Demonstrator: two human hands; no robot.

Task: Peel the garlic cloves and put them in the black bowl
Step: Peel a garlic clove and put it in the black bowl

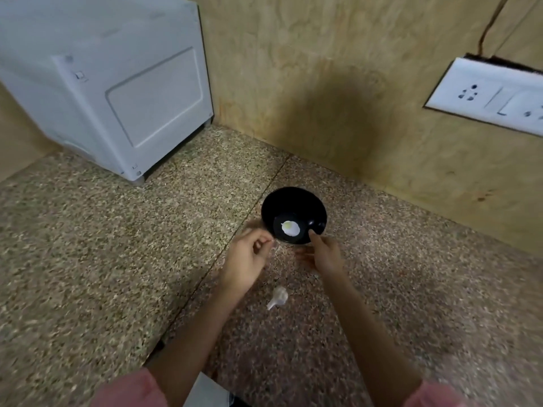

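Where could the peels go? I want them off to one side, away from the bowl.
Bare counter lies left of the left hand, in front of the white appliance. More lies right of the black bowl. It is crowded between the hands, by the garlic piece.

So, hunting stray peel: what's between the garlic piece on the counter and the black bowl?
Head view: only bare speckled counter between the garlic piece and black bowl; hands flank it.

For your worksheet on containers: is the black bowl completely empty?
No: a pale peeled clove lies at the bottom of the black bowl.
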